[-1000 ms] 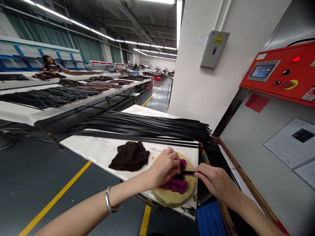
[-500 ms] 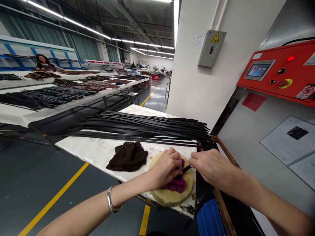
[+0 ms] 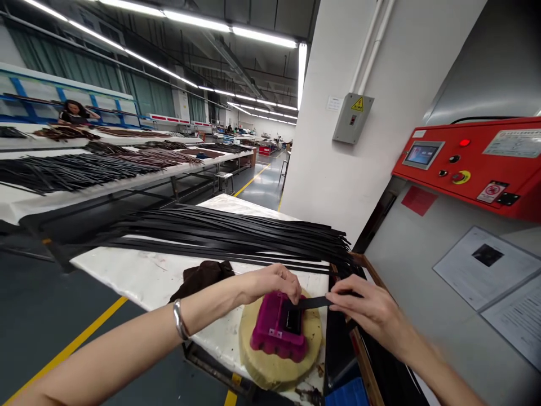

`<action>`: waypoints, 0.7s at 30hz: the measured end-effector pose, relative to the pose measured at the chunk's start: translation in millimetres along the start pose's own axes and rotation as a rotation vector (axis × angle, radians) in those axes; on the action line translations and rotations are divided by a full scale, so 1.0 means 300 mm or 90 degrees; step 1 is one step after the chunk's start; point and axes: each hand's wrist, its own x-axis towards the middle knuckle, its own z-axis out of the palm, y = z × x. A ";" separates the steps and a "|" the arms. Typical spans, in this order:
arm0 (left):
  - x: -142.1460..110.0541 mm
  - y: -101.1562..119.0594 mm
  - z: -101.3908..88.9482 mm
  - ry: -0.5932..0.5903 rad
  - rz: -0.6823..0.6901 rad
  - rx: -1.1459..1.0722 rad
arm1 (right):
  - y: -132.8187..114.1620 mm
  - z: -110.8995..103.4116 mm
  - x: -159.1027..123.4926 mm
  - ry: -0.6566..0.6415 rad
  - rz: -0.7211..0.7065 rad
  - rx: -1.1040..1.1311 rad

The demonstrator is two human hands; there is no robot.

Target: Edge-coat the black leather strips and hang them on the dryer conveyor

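Observation:
A flat black strap (image 3: 313,303) stretches between my two hands above a magenta plastic block (image 3: 264,327) with a scalloped edge. My right hand (image 3: 369,304) pinches it between thumb and fingers. The strap's other end is at the closed fingertips of my left hand (image 3: 284,283), over the block's upper part. A shiny black insert (image 3: 293,320) shows in the block. Underneath is a round, pale yellow pad (image 3: 270,375) on the white-covered table (image 3: 135,265). A dark brown cloth (image 3: 203,277) lies partly behind my left forearm.
Many long black straps (image 3: 236,231) lie across the table's far side. A wooden-edged trough (image 3: 359,349) and a blue bin (image 3: 349,393) are at the right, beside a red control panel (image 3: 473,163). Another person (image 3: 76,114) sits behind tables at far left.
The left hand has lifted off the block's middle toward its far edge, uncovering the block and black insert. More strap shows between the hands. The view has tilted up and turned right.

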 end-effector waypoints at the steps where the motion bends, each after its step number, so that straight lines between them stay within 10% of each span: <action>1: -0.008 0.007 -0.007 -0.011 -0.014 -0.003 | -0.008 0.027 -0.013 0.027 -0.006 -0.009; 5: -0.042 0.030 -0.056 -0.009 -0.044 0.048 | -0.049 0.125 -0.043 0.119 0.049 0.042; 12: -0.135 -0.046 -0.160 0.365 -0.005 -0.024 | -0.076 0.224 -0.050 0.125 0.269 0.255; 21: -0.292 -0.189 -0.012 0.507 0.021 -0.136 | -0.089 0.317 -0.060 0.102 0.303 0.280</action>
